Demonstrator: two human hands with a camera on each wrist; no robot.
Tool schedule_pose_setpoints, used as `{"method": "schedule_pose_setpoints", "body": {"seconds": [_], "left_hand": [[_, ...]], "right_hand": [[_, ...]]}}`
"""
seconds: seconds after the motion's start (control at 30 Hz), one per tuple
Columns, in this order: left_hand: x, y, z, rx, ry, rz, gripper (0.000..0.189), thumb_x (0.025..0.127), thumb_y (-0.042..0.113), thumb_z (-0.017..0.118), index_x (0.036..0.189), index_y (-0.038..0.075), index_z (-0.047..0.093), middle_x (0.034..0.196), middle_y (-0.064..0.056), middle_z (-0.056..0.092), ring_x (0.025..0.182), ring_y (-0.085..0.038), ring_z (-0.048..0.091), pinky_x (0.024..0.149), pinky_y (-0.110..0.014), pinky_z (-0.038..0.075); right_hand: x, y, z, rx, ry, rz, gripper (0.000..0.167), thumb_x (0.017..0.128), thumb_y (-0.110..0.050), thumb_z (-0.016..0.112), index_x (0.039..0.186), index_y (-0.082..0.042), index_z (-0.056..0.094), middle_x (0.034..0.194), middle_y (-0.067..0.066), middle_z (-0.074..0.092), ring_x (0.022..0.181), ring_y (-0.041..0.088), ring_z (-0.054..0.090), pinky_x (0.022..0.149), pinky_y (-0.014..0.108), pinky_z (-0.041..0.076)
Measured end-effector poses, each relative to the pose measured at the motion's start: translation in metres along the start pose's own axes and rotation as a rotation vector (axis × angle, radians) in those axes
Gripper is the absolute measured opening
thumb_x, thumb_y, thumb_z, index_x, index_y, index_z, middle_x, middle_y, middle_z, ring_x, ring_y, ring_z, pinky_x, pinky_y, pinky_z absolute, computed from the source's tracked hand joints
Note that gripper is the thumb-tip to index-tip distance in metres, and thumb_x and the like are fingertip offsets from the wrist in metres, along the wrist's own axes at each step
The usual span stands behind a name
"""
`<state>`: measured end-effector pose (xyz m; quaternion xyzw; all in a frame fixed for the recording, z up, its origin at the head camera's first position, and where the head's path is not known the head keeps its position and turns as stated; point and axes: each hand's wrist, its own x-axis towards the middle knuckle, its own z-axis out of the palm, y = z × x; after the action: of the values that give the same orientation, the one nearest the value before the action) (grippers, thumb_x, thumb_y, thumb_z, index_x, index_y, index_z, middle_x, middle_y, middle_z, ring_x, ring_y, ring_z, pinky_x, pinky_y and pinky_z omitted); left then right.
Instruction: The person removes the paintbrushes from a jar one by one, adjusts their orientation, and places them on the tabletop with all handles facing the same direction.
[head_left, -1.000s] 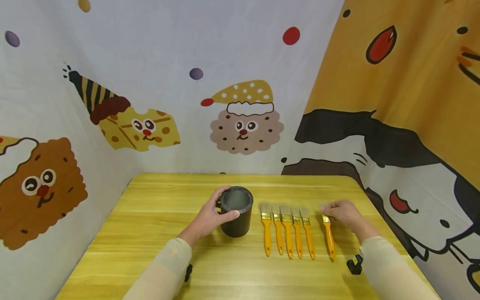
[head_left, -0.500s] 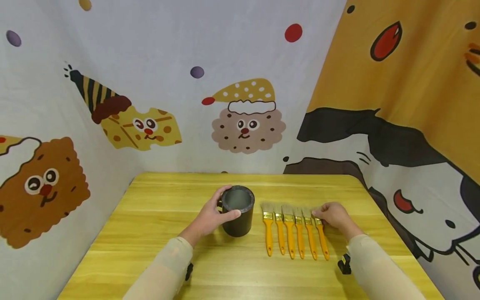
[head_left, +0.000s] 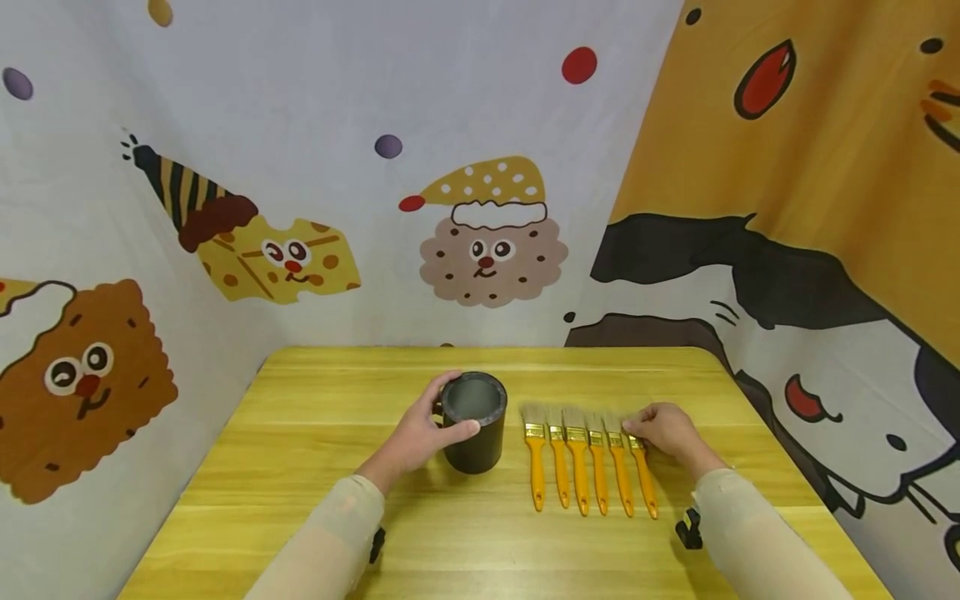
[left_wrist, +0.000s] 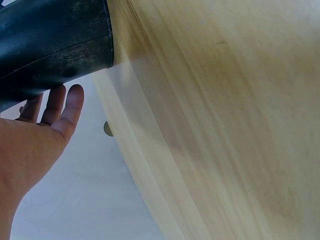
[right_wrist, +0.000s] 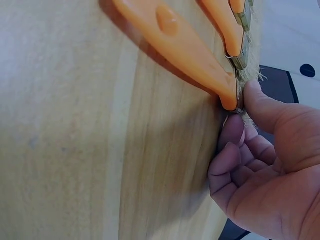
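A black mug (head_left: 478, 450) stands upright on the table, left of the brushes. My left hand (head_left: 415, 437) grips it from the left, thumb across the near side of the rim and fingers round the back. In the left wrist view, the fingers (left_wrist: 72, 102) curve under the mug's side. At the right end of a row, one paintbrush (head_left: 644, 482) with an orange handle lies flat, bristles away from me. My right hand (head_left: 669, 432) pinches its metal band and bristles between thumb and fingers, hiding most of them. The other paintbrushes (head_left: 578, 475) lie alongside, handles toward me.
The wooden table (head_left: 300, 467) has its far edge against a patterned cloth wall (head_left: 322, 150). Cloth also rises along the left and right sides. A small black wrist device (head_left: 690, 529) sits below each sleeve.
My right hand has slid the last paintbrush left, from apart to close beside the row. During the last half second it has stayed there. The left hand and mug have not moved.
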<state>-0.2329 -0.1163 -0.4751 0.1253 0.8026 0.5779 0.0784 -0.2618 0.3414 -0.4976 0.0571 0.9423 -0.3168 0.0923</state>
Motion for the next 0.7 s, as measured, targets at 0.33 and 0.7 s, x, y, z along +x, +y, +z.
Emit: {"method": "schedule_pose_setpoints", "body": {"seconds": [0.33, 0.7], "left_hand": [[0.0001, -0.0010, -0.0002, 0.015, -0.007, -0.003, 0.086, 0.089, 0.049, 0.087, 0.159, 0.053, 0.037, 0.147, -0.006, 0.056, 0.124, -0.027, 0.056, 0.094, -0.043, 0.055], [0.0012, -0.0036, 0.0009, 0.001, 0.000, 0.003, 0.084, 0.090, 0.046, 0.087, 0.157, 0.055, 0.037, 0.146, -0.005, 0.057, 0.122, -0.026, 0.056, 0.092, -0.041, 0.052]], "right_hand": [[0.0009, 0.0012, -0.0001, 0.016, -0.005, 0.003, 0.038, 0.103, -0.032, 0.074, 0.112, 0.004, 0.068, 0.100, 0.014, 0.069, 0.087, 0.023, 0.061, 0.073, 0.034, 0.051], [0.0001, 0.0006, -0.0002, 0.058, -0.014, 0.013, 0.041, 0.104, -0.032, 0.072, 0.117, 0.007, 0.067, 0.102, 0.015, 0.070, 0.088, 0.024, 0.064, 0.074, 0.035, 0.053]]}}
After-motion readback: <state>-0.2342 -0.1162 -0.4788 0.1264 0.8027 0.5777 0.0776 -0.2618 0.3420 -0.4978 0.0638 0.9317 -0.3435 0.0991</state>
